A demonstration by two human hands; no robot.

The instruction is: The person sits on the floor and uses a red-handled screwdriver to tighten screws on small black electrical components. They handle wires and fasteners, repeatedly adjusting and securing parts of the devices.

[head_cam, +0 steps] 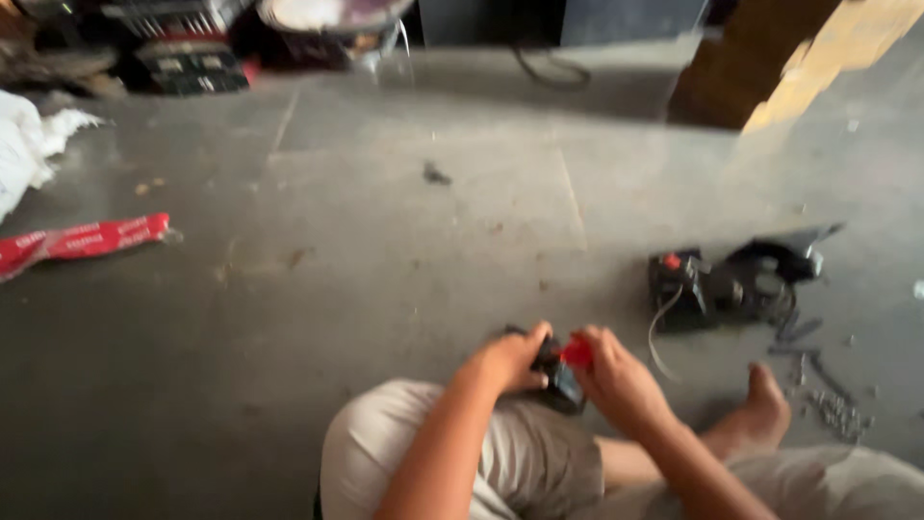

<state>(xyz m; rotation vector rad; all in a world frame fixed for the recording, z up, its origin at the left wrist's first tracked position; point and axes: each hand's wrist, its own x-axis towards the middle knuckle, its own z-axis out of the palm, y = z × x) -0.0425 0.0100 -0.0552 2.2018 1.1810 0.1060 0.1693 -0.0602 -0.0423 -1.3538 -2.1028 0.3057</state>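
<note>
I sit on a grey concrete floor point(385, 241) with my knees up. My left hand point(505, 361) grips a small black boxy part point(561, 383) resting by my knee. My right hand point(616, 380) closes on the red piece point(577, 352) at the top of that same part. Both hands meet over it just above my lap. The image is blurred, so the part's details are unclear.
A similar black unit with a red button and loose wires point(731, 284) lies on the floor to the right, with small dark screws point(837, 409) scattered by my bare foot point(765, 404). A red wrapper point(82, 241) lies at left, white cloth point(29, 144) beyond it, cluttered equipment point(183, 48) at the back.
</note>
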